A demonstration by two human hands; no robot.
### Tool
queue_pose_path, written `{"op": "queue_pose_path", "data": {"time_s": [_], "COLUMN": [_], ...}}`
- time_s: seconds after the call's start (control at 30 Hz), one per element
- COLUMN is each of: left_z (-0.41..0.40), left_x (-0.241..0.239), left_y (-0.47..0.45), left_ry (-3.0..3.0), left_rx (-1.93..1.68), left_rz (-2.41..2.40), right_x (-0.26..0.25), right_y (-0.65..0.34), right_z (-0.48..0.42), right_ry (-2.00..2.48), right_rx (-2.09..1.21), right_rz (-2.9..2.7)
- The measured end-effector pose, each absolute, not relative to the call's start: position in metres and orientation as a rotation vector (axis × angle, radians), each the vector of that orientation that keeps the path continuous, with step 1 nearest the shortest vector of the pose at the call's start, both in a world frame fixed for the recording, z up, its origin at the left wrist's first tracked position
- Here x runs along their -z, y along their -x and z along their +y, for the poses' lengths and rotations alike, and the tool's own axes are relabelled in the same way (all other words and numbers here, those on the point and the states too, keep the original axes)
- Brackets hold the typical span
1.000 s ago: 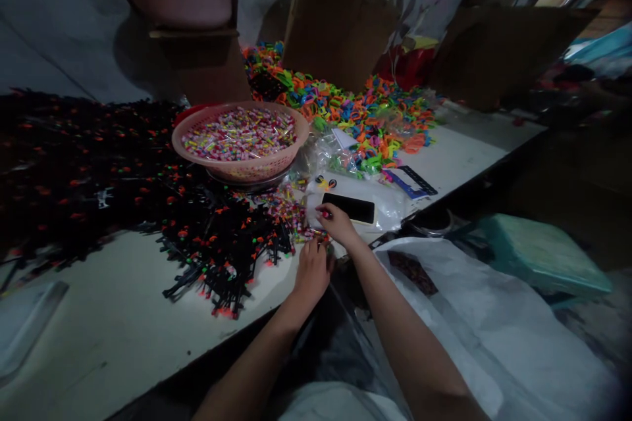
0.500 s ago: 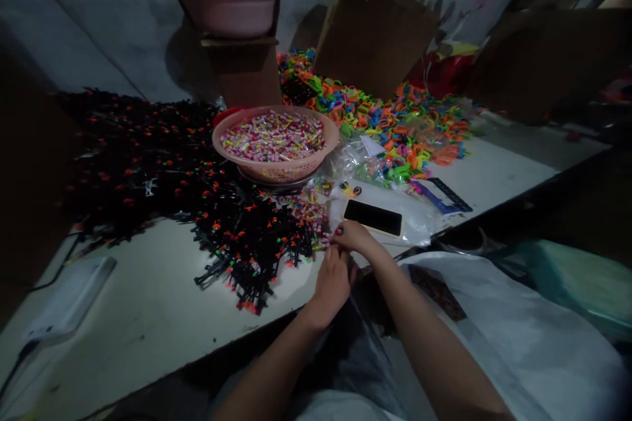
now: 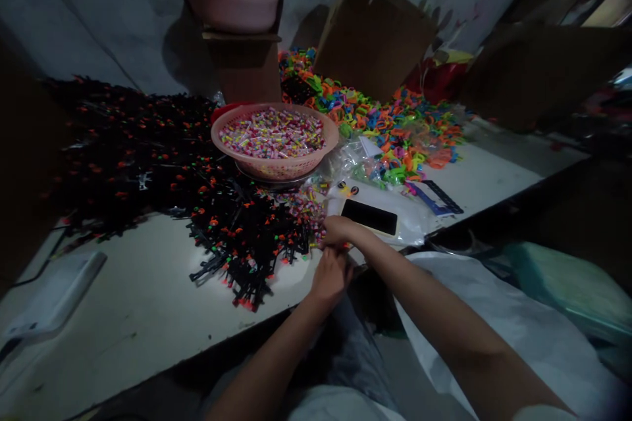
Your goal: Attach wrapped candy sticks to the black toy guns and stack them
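Note:
My right hand (image 3: 340,231) is at the table's front edge, fingers bent downward beside the loose pile of small pink, red and yellow wrapped pieces (image 3: 309,204). Just below it, touching or nearly so, my left hand (image 3: 330,274) has its fingers curled in. What either hand holds is hidden by the fingers. Left of them lies a heap of black toy guns (image 3: 247,230) with orange and green tips. Behind, a pink basket (image 3: 323,156) is full of the same small wrapped pieces. A phone (image 3: 369,216) lies on clear plastic bags (image 3: 412,220) by my right wrist.
Multicoloured plastic pieces (image 3: 390,122) are heaped at the back, under a tilted cardboard box (image 3: 375,33). A pink basin (image 3: 232,3) stands on another box (image 3: 247,69). A white device (image 3: 56,293) lies at left. A white sack (image 3: 474,322) is at lower right.
My right hand has shifted slightly left, closer to the loose wrapped pieces. My left hand stays just beneath it. The whole view has shifted a little.

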State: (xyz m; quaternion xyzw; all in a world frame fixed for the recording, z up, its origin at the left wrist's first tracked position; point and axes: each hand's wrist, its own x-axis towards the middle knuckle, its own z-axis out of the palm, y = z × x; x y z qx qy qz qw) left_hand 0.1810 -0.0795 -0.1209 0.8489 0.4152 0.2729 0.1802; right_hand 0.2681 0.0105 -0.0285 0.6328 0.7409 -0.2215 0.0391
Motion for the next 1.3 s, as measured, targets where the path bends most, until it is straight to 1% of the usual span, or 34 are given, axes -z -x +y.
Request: {"op": "queue_pose_path", "data": {"time_s": [0.17,0.27,0.4,0.47,0.53,0.6,0.67,0.8,0.93,1.1,1.3], "left_z": [-0.079,-0.079,-0.079,-0.077,-0.076,-0.075,-0.074,-0.069,-0.061,-0.054,-0.051], "left_x": [0.119,0.119,0.116,0.113,0.111,0.109,0.108,0.108,0.108,0.11,0.108], "left_y": [-0.181,-0.18,-0.179,-0.178,-0.178,-0.178,-0.179,-0.181,-0.182,-0.181,-0.18], "left_ry": [-2.389,-2.372,-2.302,-2.268,-2.241,-2.222,-2.212,-2.202,-2.203,-2.217,-2.25], "left_rx": [-0.789,-0.809,-0.846,-0.853,-0.857,-0.86,-0.857,-0.838,-0.834,-0.859,-0.88], "left_rz": [1.164,1.173,1.238,1.259,1.276,1.289,1.295,1.305,1.299,1.3,1.338], "right_x": [0.032,0.03,0.009,-0.005,-0.014,-0.012,0.002,0.049,0.077,0.078,0.083], "right_y": [-0.264,-0.255,-0.26,-0.274,-0.294,-0.313,-0.328,-0.336,-0.334,-0.345,-0.349], "right_z": [0.013,0.017,0.028,0.028,0.017,-0.009,-0.046,-0.11,-0.125,-0.107,-0.112], "right_ry": [-1.826,-1.756,-1.702,-1.796,-2.003,-2.248,-2.425,-2.672,-2.766,-2.774,-2.763], "right_rx": [0.723,0.807,0.96,0.956,0.864,0.729,0.639,0.441,0.283,0.152,0.098], "right_rz": [2.392,2.486,2.58,2.593,2.555,2.447,2.299,2.058,1.953,1.967,2.028]}}
